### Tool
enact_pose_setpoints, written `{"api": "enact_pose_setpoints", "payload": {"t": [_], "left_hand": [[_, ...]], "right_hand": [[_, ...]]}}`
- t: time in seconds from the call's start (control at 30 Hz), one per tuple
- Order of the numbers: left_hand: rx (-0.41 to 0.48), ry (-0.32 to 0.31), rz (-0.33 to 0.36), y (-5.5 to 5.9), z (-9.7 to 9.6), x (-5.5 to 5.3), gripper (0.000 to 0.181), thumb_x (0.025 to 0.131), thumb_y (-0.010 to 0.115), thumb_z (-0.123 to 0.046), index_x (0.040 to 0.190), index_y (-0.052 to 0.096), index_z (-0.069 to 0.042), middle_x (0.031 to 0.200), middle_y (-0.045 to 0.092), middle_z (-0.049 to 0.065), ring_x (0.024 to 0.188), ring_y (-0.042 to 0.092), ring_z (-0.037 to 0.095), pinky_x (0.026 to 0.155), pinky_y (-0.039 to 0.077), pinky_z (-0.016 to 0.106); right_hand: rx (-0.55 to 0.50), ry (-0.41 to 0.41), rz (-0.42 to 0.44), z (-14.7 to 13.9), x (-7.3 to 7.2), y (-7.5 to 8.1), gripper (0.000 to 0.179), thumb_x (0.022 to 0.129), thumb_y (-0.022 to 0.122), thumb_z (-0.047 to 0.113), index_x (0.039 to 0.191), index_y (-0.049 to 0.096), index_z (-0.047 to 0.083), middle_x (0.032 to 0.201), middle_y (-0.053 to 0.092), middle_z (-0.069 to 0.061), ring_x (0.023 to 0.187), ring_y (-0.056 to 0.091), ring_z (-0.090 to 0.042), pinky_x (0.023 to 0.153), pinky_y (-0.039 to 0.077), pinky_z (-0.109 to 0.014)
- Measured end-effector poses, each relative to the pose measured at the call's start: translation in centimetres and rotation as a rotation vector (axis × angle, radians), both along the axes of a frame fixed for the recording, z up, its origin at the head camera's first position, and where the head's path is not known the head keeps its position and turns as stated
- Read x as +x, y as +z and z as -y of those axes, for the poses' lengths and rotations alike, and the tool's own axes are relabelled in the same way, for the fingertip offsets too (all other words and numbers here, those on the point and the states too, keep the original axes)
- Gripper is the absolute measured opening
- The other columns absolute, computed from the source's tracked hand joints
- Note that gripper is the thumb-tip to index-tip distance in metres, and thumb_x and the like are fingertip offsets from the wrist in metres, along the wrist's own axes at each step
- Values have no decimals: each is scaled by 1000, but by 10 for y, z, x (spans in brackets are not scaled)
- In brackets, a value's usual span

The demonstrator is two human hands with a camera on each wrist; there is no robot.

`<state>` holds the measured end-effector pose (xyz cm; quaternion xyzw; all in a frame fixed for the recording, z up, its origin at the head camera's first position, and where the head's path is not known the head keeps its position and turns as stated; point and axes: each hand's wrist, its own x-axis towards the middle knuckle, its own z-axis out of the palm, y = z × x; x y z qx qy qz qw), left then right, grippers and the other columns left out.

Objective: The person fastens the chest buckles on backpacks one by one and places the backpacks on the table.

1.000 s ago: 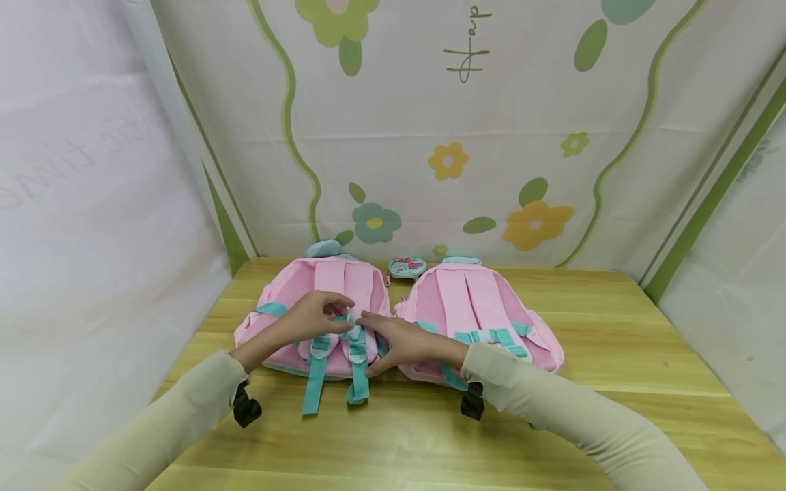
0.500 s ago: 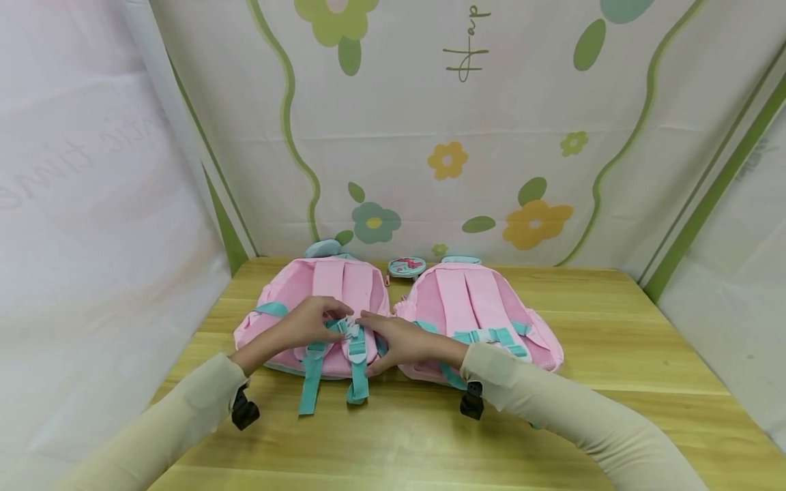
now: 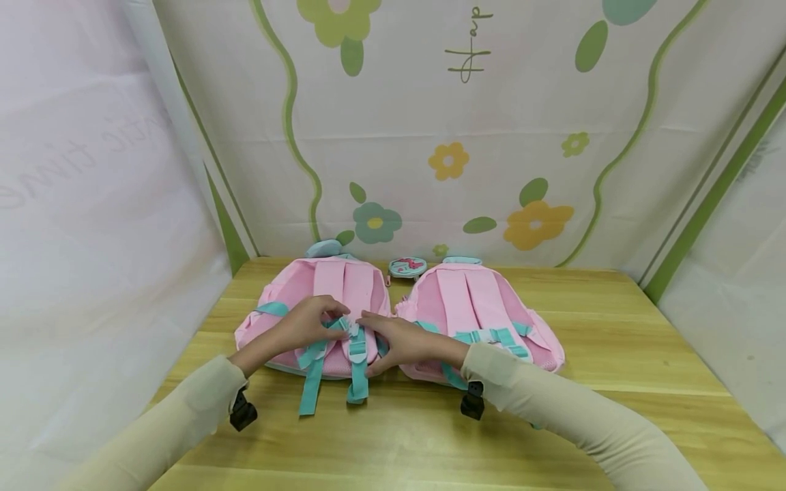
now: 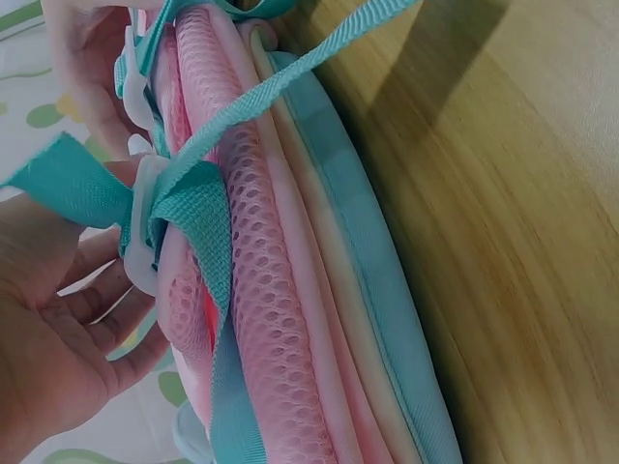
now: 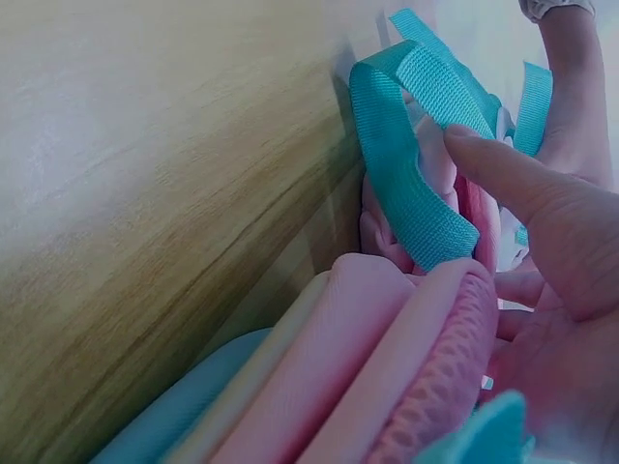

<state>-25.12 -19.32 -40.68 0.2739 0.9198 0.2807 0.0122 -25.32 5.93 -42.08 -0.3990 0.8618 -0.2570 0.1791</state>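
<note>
Flower-printed cloth (image 3: 393,102) walls in the wooden tabletop (image 3: 393,443), and along its back edge sit two pink backpacks, straps facing the person. All the action is on the left backpack (image 3: 330,276), close to the back-left corner! Left hand (image 3: 307,324) pinches a white buckle (image 4: 143,227) on the chest strap; right hand (image 3: 402,341) grips the buckle's other side, thumb against turquoise webbing (image 5: 387,145). Fingers hide the join, so whether the two halves are locked is hard to call.

Over to the right backpack (image 3: 457,293), near the middle of that back edge: its own buckle piece (image 3: 487,335) lies across the shoulder straps and looks fastened. So, judging by that, one bag seems done and the other is at the buckling stage, with a firm join and a release probably left.

What's in the way? Two loose strap tails (image 3: 311,389) dangle toward the front edge, right under the hands, and could snag. Between the bags, a round pouch (image 3: 407,267) sits at the back edge, well apart from the work.
</note>
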Motion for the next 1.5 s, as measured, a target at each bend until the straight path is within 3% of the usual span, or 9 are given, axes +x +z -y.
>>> {"api": "enact_pose_setpoints", "payload": {"t": [0.37,0.63,1.03,1.5], "left_hand": [[6,-89,46,11,7,-8,27,91,74,-11,116,75,-2,110,74,10,97,66,22,87,57,44],[7,-102,64,12,10,-13,25,90,75,-12,113,76,-2,107,74,9,97,67,22,86,57,44],[-39,-64,61,14,8,-14,19,86,81,-17,103,78,-8,103,71,5,99,65,24,88,56,43],[-130,-51,6,14,10,-16,15,82,84,-15,96,78,-13,105,69,3,106,60,28,92,52,48]], "right_hand": [[-9,32,100,-3,-1,5,97,86,80,44,162,26,17,173,12,-5,157,22,-27,123,29,-53],[-18,31,153,-3,-1,7,90,91,74,48,163,26,20,173,10,-2,158,17,-22,125,26,-50],[-47,-24,103,0,-3,5,77,97,65,51,159,36,17,170,24,-4,156,24,-24,124,29,-48],[-129,-14,32,7,-8,2,49,105,56,35,147,54,10,162,40,-13,149,39,-29,119,38,-47]]}}
